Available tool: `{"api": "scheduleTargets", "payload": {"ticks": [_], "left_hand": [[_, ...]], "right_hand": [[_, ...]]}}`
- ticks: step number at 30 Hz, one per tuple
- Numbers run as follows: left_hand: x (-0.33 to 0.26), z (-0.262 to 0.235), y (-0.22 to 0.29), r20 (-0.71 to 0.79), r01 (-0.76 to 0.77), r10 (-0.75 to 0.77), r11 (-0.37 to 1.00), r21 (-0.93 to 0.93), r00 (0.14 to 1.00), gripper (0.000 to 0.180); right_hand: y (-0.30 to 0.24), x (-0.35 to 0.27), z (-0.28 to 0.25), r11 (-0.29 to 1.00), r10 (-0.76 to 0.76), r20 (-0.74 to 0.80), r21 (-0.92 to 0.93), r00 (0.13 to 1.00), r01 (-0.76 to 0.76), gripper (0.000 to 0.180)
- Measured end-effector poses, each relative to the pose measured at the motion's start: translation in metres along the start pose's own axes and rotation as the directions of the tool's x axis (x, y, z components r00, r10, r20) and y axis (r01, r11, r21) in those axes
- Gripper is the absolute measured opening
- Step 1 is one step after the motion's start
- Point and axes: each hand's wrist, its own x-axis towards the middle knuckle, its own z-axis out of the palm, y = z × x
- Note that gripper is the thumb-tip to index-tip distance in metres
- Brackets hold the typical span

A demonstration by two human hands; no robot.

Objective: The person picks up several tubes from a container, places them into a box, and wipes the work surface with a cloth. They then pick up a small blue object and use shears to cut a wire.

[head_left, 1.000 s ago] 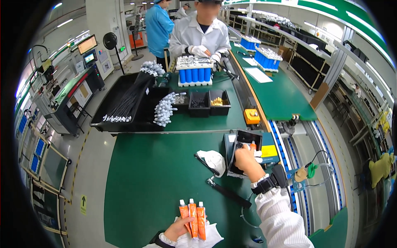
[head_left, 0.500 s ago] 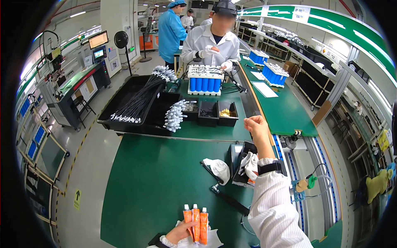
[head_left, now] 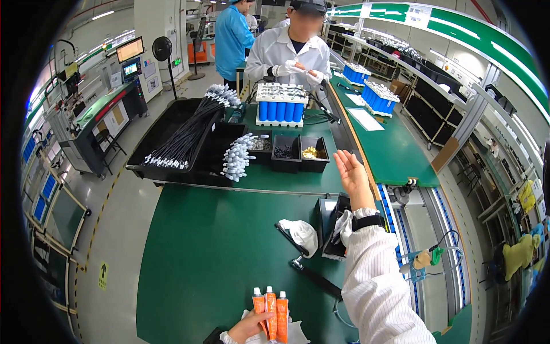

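My left hand point(head_left: 247, 328), low in the picture, is closed around three orange tubes point(head_left: 270, 315) with white caps, held upright side by side. Some white material point(head_left: 297, 333) shows beside the tubes. Reaching forward over the right side of the bench, my right hand point(head_left: 353, 176) has its palm turned up and fingers stretched out, with nothing on it. Nearest to it is a small black bin of gold-coloured parts point(head_left: 312, 153). Below it stand a black box point(head_left: 327, 221) with white cloth in it and a white cap-like cloth piece point(head_left: 302, 234) on the green bench point(head_left: 212, 258).
Across the bench stands a person in white gloves point(head_left: 289, 69), behind a blue battery pack point(head_left: 281, 112). Black trays point(head_left: 143, 166) hold bundled black cables. A black-handled tool point(head_left: 315, 278) lies near my right forearm. A roller conveyor point(head_left: 412, 229) runs along the right.
My right hand has opened from a pinch, turning palm up with fingers extended. The co-worker's hands have come together in front of the chest. My left hand keeps the tubes.
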Motion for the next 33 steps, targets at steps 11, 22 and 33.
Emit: {"api": "scheduleTargets", "payload": {"ticks": [11, 22, 33], "left_hand": [[-0.002, 0.002, 0.005, -0.030, 0.011, -0.009, 0.999, 0.041, 1.000, 0.047], [0.000, -0.027, -0.019, -0.066, 0.016, -0.018, 0.999, -0.033, 0.998, 0.047], [-0.004, -0.020, -0.016, -0.086, 0.009, -0.006, 0.999, 0.036, 0.996, 0.051]], "right_hand": [[0.006, 0.011, -0.008, 0.980, 0.061, -0.031, 0.192, 0.998, -0.054, 0.082], [0.013, 0.075, -0.042, 0.961, 0.066, -0.154, -0.255, 0.986, -0.104, 0.101], [0.005, 0.086, -0.024, 0.988, -0.121, -0.121, -0.112, 0.985, 0.107, 0.107]]}}
